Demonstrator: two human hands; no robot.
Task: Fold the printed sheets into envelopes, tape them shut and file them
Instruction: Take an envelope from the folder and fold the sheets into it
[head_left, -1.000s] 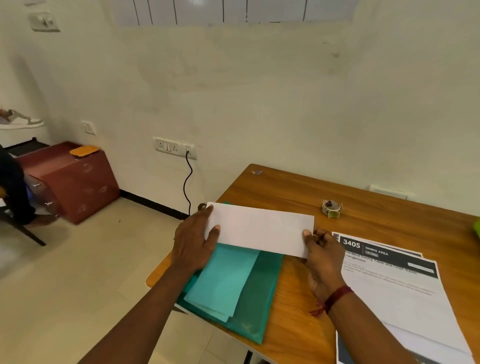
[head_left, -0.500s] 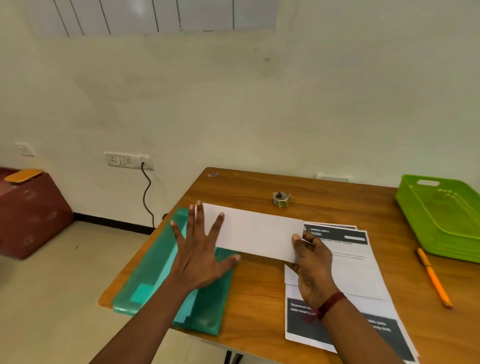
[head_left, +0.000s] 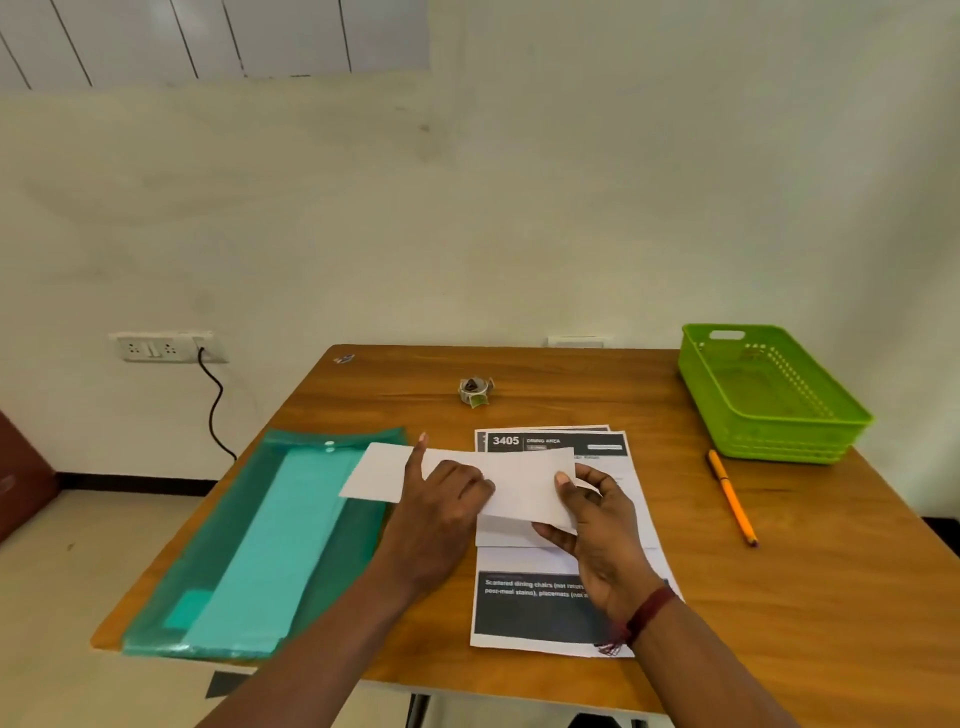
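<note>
A white folded sheet lies across the table's middle, partly over the stack of printed sheets. My right hand pinches its right end between thumb and fingers. My left hand presses on its middle, with the index finger stretched out along it. A green plastic file folder with a lighter sheet inside lies at the left, under the folded sheet's left end. A small roll of tape stands further back.
A green plastic basket sits at the back right corner of the wooden table. An orange pencil lies in front of it. A wall socket with a black cable is at the left.
The folded sheet has shifted right, onto the printed stack. My left hand came off the folder and now presses on the sheet's middle. The view swung right.
</note>
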